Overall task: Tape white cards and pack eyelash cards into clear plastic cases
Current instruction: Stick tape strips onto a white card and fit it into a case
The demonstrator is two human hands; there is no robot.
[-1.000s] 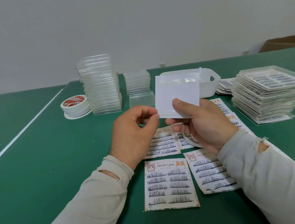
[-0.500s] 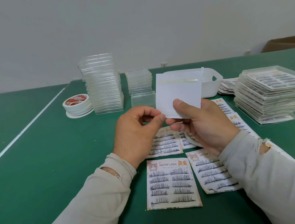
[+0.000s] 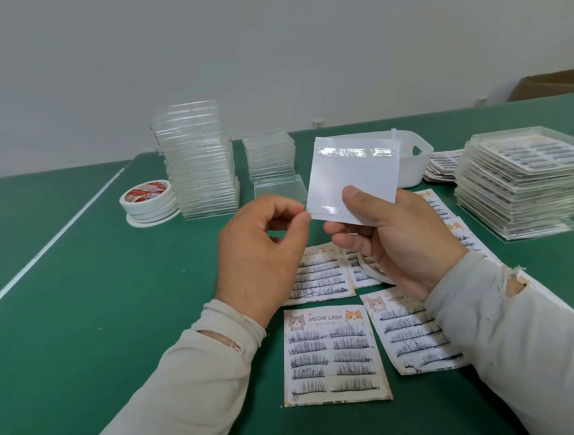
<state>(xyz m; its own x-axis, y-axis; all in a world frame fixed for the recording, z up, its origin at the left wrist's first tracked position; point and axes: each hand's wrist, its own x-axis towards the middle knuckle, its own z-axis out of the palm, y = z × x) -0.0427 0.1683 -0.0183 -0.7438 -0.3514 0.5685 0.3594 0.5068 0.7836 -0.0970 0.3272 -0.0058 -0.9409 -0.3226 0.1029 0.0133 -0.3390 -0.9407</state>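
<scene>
Holding a white card (image 3: 353,177) up over the green table (image 3: 82,336), taping under way.

Lying nearest, flat on the table: eyelash cards (image 3: 332,354) printed MEOW LASH. Gripping the white card above them, right hand (image 3: 393,236), thumb curled on its face, fingers behind. Pinching at the card's lower left corner, left hand (image 3: 261,253), thumb against forefinger. Showing glossy tape strips along the card's top and bottom edges. Standing farther back: tape rolls (image 3: 148,200), stacked clear plastic cases (image 3: 199,162), a white bin (image 3: 411,156), filled cases (image 3: 523,181) at right.
</scene>
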